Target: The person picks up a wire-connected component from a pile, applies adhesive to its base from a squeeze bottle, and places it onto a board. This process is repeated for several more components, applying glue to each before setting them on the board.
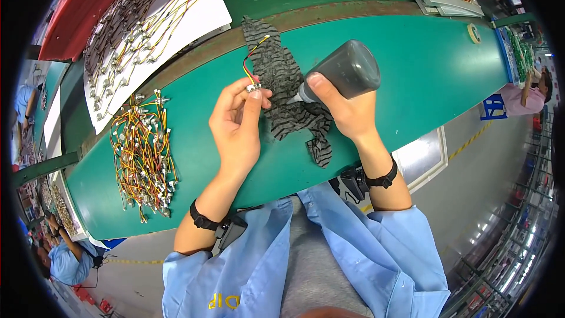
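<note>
Left grip pinches a wired part at the striped cloth's left edge; right grip wraps a dark bottle, nozzle over the cloth. Yellow lettering marks the jacket.

A long green workbench curves across the room, edged on its far side by a worn brown ledge, with 2 green metal bars, 1 at the left end and 1 at the right. Smooth grey floor shows on both sides, marked with yellow striped tape. A blue plastic crate stands at the right, and metal racking lines the near right, with bright white glints.
</note>
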A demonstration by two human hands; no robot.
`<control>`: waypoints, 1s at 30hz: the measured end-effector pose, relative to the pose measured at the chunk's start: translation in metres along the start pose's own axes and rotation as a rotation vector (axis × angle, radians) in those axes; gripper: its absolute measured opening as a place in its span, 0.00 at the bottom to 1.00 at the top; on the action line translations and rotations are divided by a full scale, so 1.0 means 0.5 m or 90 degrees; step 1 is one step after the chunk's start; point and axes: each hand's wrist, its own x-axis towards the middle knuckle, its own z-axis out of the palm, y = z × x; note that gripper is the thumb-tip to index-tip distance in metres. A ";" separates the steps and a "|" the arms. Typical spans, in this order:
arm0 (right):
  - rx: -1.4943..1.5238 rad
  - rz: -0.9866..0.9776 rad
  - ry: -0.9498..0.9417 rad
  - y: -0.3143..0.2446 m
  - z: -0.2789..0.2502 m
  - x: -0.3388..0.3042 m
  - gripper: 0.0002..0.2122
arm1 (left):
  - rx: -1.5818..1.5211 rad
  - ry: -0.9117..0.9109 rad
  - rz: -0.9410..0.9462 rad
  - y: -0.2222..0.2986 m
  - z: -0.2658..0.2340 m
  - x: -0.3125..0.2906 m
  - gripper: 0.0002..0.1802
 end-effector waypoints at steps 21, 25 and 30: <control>-0.057 0.027 -0.056 0.030 0.001 -0.004 0.10 | 0.109 0.059 -0.020 -0.002 -0.004 -0.011 0.11; -0.072 0.036 -0.066 0.032 -0.005 -0.005 0.10 | -0.003 0.044 -0.130 0.034 0.012 -0.011 0.10; -0.067 0.037 -0.064 0.032 -0.007 -0.004 0.10 | -0.060 0.080 -0.195 0.039 0.017 -0.009 0.11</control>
